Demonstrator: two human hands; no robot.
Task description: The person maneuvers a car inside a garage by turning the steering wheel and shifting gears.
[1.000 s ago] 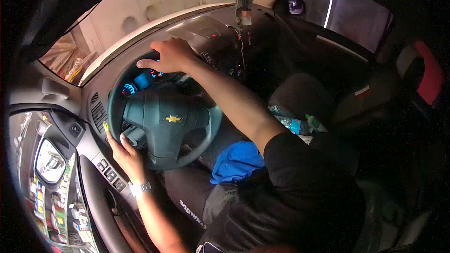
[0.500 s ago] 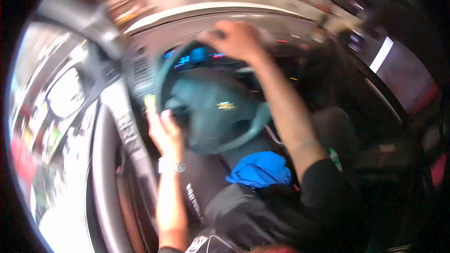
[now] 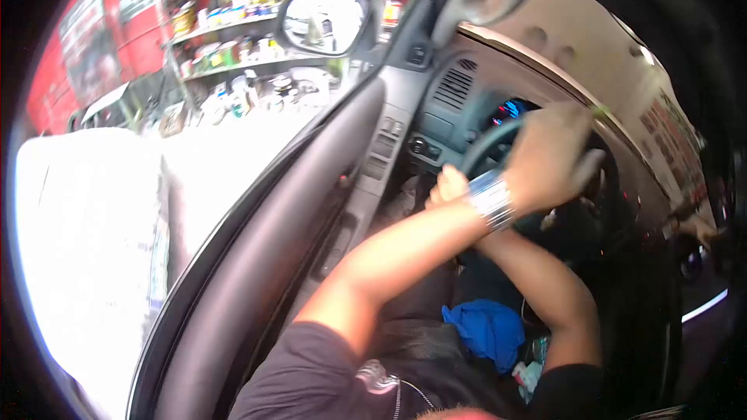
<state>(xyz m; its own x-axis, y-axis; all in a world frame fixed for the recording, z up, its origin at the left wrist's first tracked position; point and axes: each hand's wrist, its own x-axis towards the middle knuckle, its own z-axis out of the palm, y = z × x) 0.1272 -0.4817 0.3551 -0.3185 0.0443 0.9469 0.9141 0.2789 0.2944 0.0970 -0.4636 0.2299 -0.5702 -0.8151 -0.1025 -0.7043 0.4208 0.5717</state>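
Note:
Crossed over my right arm, my left hand (image 3: 552,154) is on the upper right part of the steering wheel (image 3: 489,142), blurred, with the thumb standing out. A silver-banded watch (image 3: 492,201) circles that wrist. A small green spot shows at the left fingertips; I cannot make out what it is. My right hand (image 3: 449,185) reaches under the left forearm and is closed around the left side of the rim, partly hidden. Behind the wheel, the instrument display (image 3: 510,110) glows blue and red. A blue cloth (image 3: 489,330) lies on my lap.
The driver's door (image 3: 299,187) is at my left, its window showing a side mirror (image 3: 325,25). Outside stand shelves (image 3: 233,27) with bottles and cans, and a white vehicle-like surface (image 3: 85,218). A pale wall (image 3: 576,39) is beyond the windshield.
The view has swung left. My left hand has come from beside the door across to the wheel's upper right. My right hand has moved from the wheel's top down to its left side.

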